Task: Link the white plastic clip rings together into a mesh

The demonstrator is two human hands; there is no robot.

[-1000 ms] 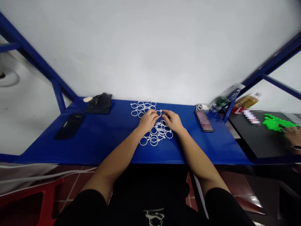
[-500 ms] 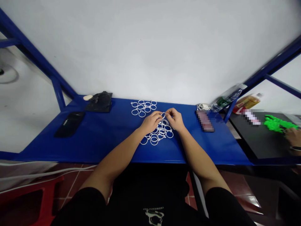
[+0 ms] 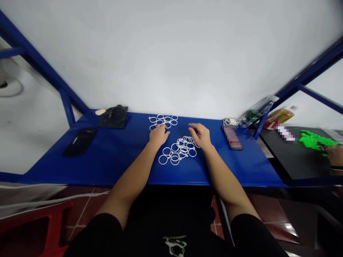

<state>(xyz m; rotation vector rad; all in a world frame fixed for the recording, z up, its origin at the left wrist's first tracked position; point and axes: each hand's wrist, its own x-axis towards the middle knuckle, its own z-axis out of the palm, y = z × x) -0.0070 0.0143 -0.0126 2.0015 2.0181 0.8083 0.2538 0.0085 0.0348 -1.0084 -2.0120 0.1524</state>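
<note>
My left hand reaches over the front edge of the back group of white rings, covering part of it. Its thumb stands apart from the fingers, whose tips touch or hover just over the rings. My right hand is beside the nearer pile of white rings, at the pile's upper right. Thumb and index finger are apart there, with nothing visible between them. Each ring is a thin white loop with a small knob; many in the nearer pile overlap.
On the blue table lie a dark phone-like object, a black plastic bag, a white cable with charger and a blurred-out phone. A clear bottle leans at right. Beyond, a person's hand touches green pieces.
My left hand has moved left and away from my right hand to the back rings. The ring between both hands is no longer there. My right hand stays nearly in place, fingers more apart.
</note>
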